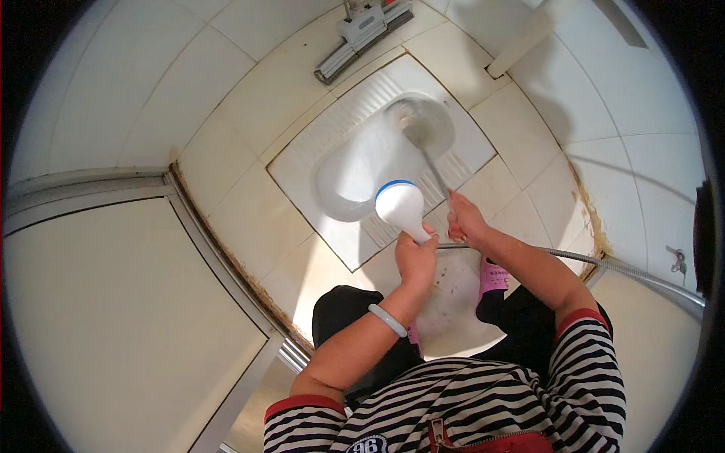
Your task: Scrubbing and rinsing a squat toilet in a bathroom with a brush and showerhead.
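Observation:
My left hand [416, 257] is closed around the handle of a white shower head [400, 205] with a blue rim. Its face points away from me over a white ceramic squat toilet [308, 139] set in the floor, and spray seems to run across the basin. In my right hand [468, 219] is the handle of a toilet brush [433, 164]. The brush's far end reaches into the drain end of the basin, where it is blurred. A metal shower hose [589, 259] passes below my right forearm toward the left hand.
A squeegee-type sponge mop head [365, 39] rests on the tiles behind the toilet. At the back right a pale pipe [524, 39] enters the floor. A panelled door [124, 317] with a metal frame stands at left. A small tap [678, 260] is on the right wall.

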A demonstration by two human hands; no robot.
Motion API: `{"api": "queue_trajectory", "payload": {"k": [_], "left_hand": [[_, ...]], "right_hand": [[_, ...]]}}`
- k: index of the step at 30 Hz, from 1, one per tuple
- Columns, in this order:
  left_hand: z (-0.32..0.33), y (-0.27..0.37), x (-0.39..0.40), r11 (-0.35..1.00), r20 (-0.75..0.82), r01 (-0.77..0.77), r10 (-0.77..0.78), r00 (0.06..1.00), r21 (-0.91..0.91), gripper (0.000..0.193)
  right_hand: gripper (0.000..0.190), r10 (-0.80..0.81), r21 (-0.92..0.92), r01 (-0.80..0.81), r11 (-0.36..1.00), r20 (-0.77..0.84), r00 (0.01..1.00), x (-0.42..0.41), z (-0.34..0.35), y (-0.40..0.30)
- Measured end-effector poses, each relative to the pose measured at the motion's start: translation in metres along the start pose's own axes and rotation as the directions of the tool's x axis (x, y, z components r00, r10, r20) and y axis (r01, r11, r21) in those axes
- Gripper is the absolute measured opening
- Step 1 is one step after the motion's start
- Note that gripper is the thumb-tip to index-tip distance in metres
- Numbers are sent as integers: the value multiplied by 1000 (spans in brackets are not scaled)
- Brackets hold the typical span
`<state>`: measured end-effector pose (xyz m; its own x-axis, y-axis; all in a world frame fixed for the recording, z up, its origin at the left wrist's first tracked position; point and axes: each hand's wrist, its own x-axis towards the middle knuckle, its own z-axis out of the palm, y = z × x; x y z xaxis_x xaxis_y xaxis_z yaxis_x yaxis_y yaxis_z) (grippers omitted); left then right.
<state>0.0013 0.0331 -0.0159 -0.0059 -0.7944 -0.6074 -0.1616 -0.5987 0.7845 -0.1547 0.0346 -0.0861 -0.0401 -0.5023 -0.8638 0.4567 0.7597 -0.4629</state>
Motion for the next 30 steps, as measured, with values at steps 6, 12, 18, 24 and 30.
{"api": "queue_trajectory", "payload": {"k": [6,12,18,24,30], "left_hand": [[6,8,-7,1000,23,-22,22,999,-4,19],[3,25,-11,990,33,135,-134,990,-32,18],[17,11,-15,985,126,145,-133,983,-91,16],[10,8,-17,994,113,108,-106,988,-14,17],[35,2,-27,998,226,56,-59,972,21,18]], "right_hand": [[53,57,-343,13,939,193,979,-13,24,9],[47,-28,-139,36,990,60,998,-7,20,8],[45,-432,-383,413,826,41,901,48,12,53],[43,-257,-688,283,668,144,956,6,21,11],[31,-352,-736,666,120,596,722,44,-34,39]]}}
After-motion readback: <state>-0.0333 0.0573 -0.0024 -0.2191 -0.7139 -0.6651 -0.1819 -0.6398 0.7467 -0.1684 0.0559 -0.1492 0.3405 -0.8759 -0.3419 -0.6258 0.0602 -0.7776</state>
